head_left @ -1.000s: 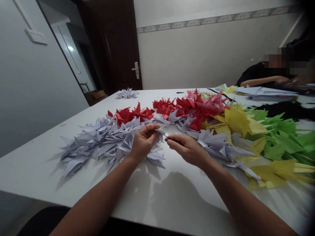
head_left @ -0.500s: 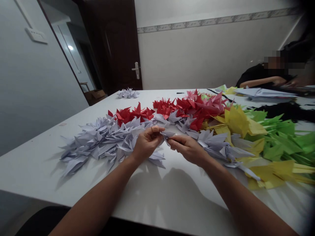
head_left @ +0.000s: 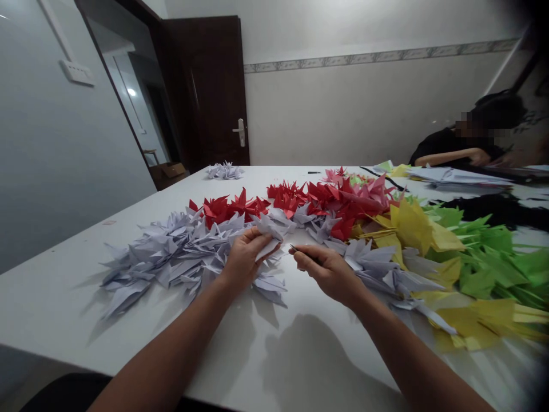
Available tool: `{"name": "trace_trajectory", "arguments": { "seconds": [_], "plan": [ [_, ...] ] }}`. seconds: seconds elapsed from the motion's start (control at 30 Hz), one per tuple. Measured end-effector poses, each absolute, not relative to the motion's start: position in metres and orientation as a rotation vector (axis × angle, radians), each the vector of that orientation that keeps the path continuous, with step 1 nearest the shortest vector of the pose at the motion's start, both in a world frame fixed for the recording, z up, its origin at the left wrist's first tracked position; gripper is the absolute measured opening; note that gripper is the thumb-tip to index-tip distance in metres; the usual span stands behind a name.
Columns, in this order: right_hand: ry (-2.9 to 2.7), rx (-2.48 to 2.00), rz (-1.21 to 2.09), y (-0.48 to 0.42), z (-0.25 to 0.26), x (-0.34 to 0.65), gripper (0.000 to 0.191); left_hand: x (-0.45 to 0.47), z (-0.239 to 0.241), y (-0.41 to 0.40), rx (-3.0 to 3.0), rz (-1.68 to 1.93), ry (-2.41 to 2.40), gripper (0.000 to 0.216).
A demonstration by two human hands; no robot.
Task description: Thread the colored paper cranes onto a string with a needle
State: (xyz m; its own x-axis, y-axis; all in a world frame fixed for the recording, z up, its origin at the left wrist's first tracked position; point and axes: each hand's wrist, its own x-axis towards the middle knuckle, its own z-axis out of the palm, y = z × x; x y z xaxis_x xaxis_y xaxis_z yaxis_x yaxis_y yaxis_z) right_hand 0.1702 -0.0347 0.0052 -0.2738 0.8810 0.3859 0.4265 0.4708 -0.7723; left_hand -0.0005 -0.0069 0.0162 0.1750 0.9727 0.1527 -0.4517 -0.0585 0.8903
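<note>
My left hand (head_left: pixel 246 260) is shut on a folded white paper crane (head_left: pixel 269 229), held above a large heap of white paper cranes (head_left: pixel 171 252). Between the thumb and fingers of my right hand (head_left: pixel 326 273) is a thin dark needle (head_left: pixel 293 248), its tip pointing left, a short gap from the crane. Red paper cranes (head_left: pixel 227 207) lie beyond the hands. To the right, many yellow paper cranes (head_left: pixel 412 226) and green ones (head_left: pixel 489 257) spread across the table.
The cranes lie on a white table (head_left: pixel 107 292), with pink cranes (head_left: pixel 369 189) and a small white group (head_left: pixel 223 170) farther away. A stack of papers (head_left: pixel 454 176) and black cloth (head_left: pixel 493 206) lie at the far right, where a seated person's arm (head_left: pixel 450 157) rests.
My hands have drawn slightly apart, so the needle no longer meets the crane. The left hand now shows the crane more fully, and the view has tilted upward.
</note>
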Motion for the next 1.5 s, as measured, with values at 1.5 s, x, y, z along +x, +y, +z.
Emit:
{"name": "trace_trajectory", "arguments": {
  "seconds": [1.5],
  "plan": [
    [-1.631, -2.188, -0.355, -0.038, 0.039, 0.266, 0.03, -0.028, 0.022, 0.008, 2.255, 1.874, 1.128, 0.026]
  ]
}}
